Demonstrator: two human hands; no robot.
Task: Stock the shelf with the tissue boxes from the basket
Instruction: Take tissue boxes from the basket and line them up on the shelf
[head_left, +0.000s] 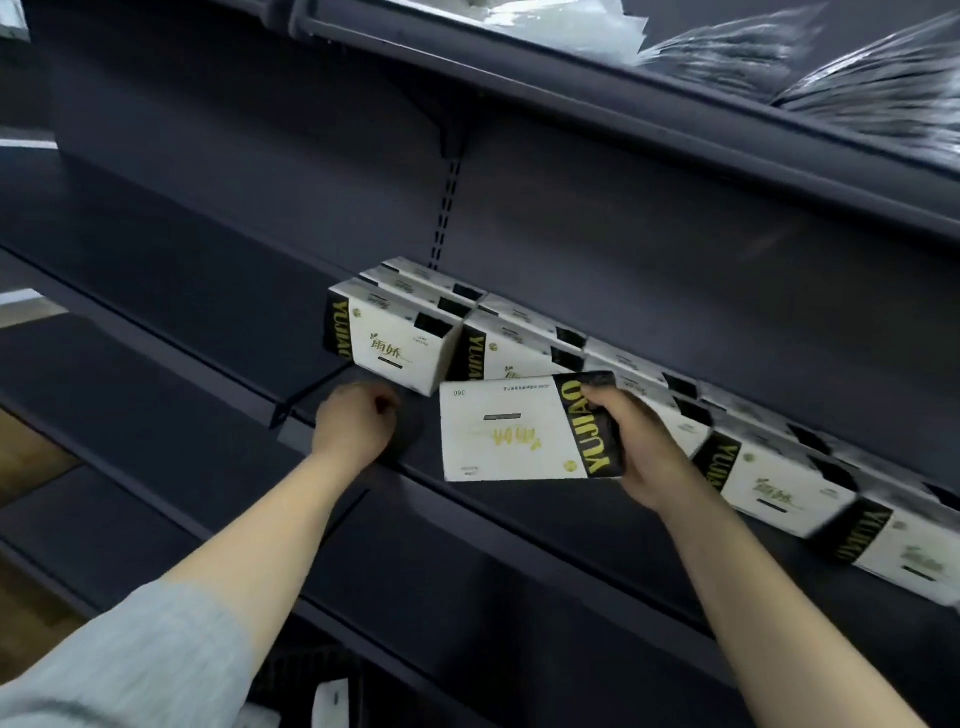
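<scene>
White-and-black, the box (530, 428) sits upside down in your right hand (636, 452), gripped by its black end just before the shelf (218, 291) row (519, 343), probably for turning, while your left hand (356, 423) rests curled, seemingly empty, on the edge.

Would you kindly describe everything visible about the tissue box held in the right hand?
The held tissue box is a flat white pack with a black band reading YUJIAO in yellow and faint yellow lettering on its face, printed upside down to the camera. The right hand has its grip on the black end, holding the box in front of the shelf edge, overlapping the stocked boxes behind it.
</scene>
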